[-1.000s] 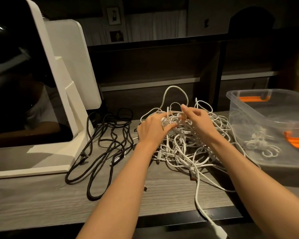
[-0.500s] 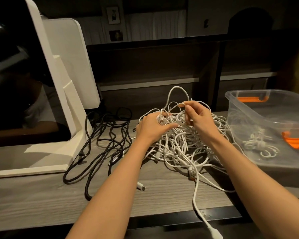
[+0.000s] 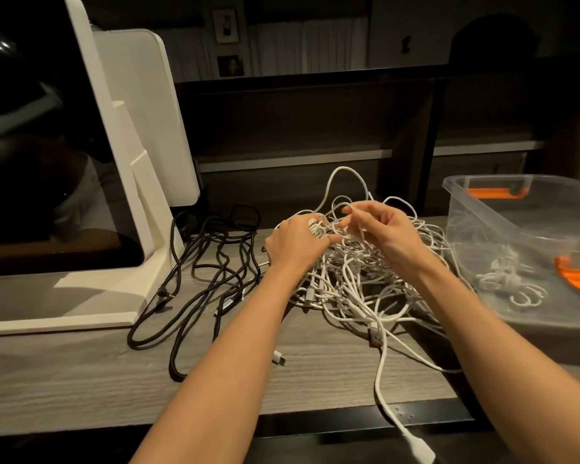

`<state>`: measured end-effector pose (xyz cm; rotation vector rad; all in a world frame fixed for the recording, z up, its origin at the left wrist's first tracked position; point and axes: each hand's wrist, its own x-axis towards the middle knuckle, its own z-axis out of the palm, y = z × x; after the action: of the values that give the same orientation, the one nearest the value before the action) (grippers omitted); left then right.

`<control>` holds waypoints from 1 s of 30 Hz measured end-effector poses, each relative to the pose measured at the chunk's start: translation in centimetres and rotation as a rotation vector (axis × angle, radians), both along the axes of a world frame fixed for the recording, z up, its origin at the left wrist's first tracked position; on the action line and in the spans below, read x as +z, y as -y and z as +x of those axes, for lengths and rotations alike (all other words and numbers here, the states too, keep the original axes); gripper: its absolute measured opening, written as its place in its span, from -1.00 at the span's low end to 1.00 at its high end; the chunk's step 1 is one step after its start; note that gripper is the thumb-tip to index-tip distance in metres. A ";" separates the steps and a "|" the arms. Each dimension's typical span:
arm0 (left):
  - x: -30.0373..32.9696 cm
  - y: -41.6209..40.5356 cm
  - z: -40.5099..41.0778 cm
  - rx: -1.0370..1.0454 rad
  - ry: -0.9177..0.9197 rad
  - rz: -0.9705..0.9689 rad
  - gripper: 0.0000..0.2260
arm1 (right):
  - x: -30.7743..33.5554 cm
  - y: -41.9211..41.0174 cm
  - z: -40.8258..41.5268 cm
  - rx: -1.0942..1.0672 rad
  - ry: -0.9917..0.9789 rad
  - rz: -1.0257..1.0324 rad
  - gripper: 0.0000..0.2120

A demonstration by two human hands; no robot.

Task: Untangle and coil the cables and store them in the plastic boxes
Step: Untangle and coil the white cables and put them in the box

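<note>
Your right hand [image 3: 380, 229] has lifted slightly since the earlier frame, its grip pinching a strand of the white cable tangle [image 3: 359, 279], while your left hand [image 3: 297, 242] grips the tangle's top, the mass lying on the surface [image 3: 81, 373] beneath both grips, left of the plastic box [image 3: 503, 209].

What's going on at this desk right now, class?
A person is working with both bare hands on a tangled heap of white cables on the wooden desk. The left hand holds down the top of the heap while the right hand pinches a strand and lifts it. A loose bunch of black cables lies untouched to the left. The clear plastic box on the right already holds one coiled white cable.
</note>
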<state>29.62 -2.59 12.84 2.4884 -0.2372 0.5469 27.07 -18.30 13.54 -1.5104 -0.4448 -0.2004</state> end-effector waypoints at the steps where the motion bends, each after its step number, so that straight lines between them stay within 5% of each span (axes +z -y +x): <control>1: 0.0 -0.1 0.1 -0.018 -0.035 -0.017 -0.66 | 0.0 0.0 -0.1 -0.075 0.056 -0.035 -0.87; 5: 0.1 -1.0 0.9 -0.205 -0.114 -0.210 -0.71 | -0.5 0.1 0.4 -0.218 0.132 0.002 -0.84; 10: 0.7 -1.7 0.5 -0.429 -0.185 -0.337 -0.76 | -0.6 0.1 1.4 -0.191 0.002 0.133 -0.76; 18: 0.2 -1.8 0.9 -0.380 -0.422 -0.742 -0.61 | -0.8 0.3 1.1 -0.196 0.041 0.176 -0.77; 23: 0.0 -2.2 0.9 -0.377 -0.463 -0.789 -0.61 | -1.2 0.3 1.2 -0.416 0.134 -0.087 -0.81; 26: 0.0 -2.3 0.6 -0.290 -0.362 -0.762 -0.68 | -1.6 0.5 1.8 -0.498 0.116 -0.342 -0.78; 30: 0.1 -2.5 0.5 -0.274 -0.217 -0.805 -0.71 | -1.9 0.3 2.3 -0.607 0.118 -0.426 -0.79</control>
<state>30.11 -0.09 12.95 1.6766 -0.2131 0.1904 29.37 -18.60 11.64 -2.0339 -0.1073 -0.7079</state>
